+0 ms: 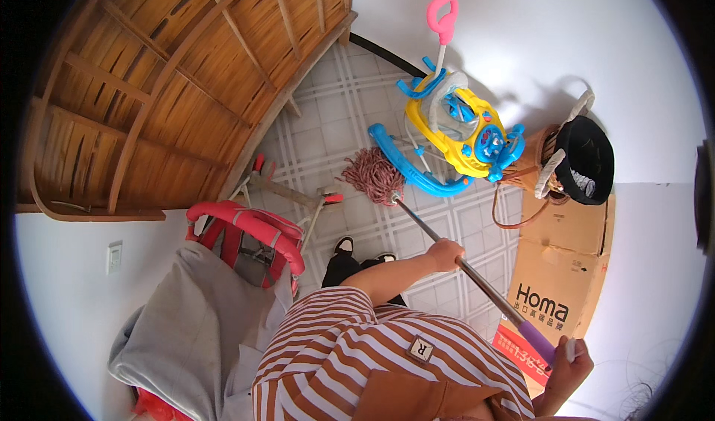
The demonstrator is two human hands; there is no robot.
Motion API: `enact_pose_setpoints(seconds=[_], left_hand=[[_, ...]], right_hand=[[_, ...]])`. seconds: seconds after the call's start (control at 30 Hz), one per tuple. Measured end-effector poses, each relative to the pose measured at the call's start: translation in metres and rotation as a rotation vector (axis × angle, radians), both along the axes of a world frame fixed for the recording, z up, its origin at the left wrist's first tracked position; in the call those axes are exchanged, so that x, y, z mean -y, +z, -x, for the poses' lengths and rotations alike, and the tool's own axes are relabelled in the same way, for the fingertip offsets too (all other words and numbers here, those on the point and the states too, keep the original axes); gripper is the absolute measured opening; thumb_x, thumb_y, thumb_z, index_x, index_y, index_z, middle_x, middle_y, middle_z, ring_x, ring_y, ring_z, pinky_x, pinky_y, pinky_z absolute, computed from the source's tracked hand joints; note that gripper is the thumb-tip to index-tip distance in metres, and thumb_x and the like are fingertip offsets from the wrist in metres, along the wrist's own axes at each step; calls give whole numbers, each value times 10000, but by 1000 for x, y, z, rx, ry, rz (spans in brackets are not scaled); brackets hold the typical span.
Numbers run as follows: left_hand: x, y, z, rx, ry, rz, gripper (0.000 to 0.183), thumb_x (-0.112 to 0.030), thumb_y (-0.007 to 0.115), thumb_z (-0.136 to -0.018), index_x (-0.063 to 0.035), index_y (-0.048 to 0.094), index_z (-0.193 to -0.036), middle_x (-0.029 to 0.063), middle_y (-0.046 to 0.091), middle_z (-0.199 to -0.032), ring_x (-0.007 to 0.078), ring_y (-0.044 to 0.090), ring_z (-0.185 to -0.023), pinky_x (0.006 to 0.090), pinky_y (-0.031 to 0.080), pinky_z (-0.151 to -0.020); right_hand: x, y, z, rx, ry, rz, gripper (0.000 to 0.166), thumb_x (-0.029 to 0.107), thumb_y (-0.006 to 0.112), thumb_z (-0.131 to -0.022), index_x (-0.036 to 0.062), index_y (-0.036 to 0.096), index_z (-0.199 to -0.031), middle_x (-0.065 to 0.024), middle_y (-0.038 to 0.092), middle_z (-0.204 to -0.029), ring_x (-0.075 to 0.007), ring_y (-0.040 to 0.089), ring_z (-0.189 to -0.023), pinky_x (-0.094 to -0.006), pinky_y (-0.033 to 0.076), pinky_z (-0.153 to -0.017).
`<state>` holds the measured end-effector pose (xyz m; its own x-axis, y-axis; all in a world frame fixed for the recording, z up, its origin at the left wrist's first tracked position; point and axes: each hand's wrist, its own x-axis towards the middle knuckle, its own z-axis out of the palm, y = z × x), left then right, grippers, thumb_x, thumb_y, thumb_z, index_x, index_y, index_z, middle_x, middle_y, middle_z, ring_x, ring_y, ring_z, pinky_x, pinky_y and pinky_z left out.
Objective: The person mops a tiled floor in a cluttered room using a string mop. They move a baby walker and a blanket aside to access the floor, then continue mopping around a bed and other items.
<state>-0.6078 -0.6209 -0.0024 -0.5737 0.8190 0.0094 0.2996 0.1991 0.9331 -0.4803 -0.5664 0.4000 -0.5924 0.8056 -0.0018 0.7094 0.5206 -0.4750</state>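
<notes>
My left hand (446,255) is closed around the metal pole of a string mop (480,280), about midway along it. At the pole's upper end, my right hand (573,359) grips near the end of the purple handle; a small whitish thing shows by its fingers. The pinkish-red mop head (373,176) lies spread on the patterned tile floor (357,225). Its strands touch or lie just beside the blue curved base of a yellow and blue baby walker (447,136), which has a pink push handle.
A slatted wooden panel (167,85) leans at the upper left. A red-framed child's stroller (246,225) and a grey cloth (179,320) stand left. To the right are a black-lined basket (586,158), a brown bag (525,169) and a large cardboard box (553,275) against the wall.
</notes>
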Motion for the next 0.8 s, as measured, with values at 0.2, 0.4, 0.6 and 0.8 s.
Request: enact_pose_setpoints(seconds=[0.2, 0.4, 0.6, 0.8], left_hand=[[41, 42, 30, -175, -87, 36, 93, -149, 576, -579, -93, 513, -539, 120, 526, -551, 344, 526, -561, 459, 418, -540], [51, 68, 89, -423, 52, -26, 83, -146, 588, -527, -97, 524, -546, 114, 544, -577, 334, 549, -597, 445, 431, -570], [59, 31, 120, -397, 253, -105, 197, -100, 634, -599, -72, 446, -550, 122, 493, -592, 345, 488, -676, 445, 371, -601], [66, -55, 134, -298, 255, 0, 176, -68, 644, -636, -62, 474, -591, 124, 536, -689, 337, 510, -788, 423, 401, -729]], right_hand=[[-1, 32, -26, -160, -155, 74, 188, 58, 610, -803, 44, 484, -664, -14, 501, -558, -85, 482, -449, -203, 328, -334], [-21, 0, -68, -417, -225, 25, 197, 169, 613, -828, 35, 530, -711, -29, 531, -572, -73, 468, -430, -195, 323, -328], [4, -64, -43, -395, -191, 188, 40, 2, 596, -754, 3, 564, -731, -50, 560, -621, -87, 503, -504, -209, 392, -409], [29, -160, -7, -234, 70, 74, 115, 36, 633, -751, -2, 548, -683, -64, 481, -564, -100, 448, -537, -242, 364, -501]])
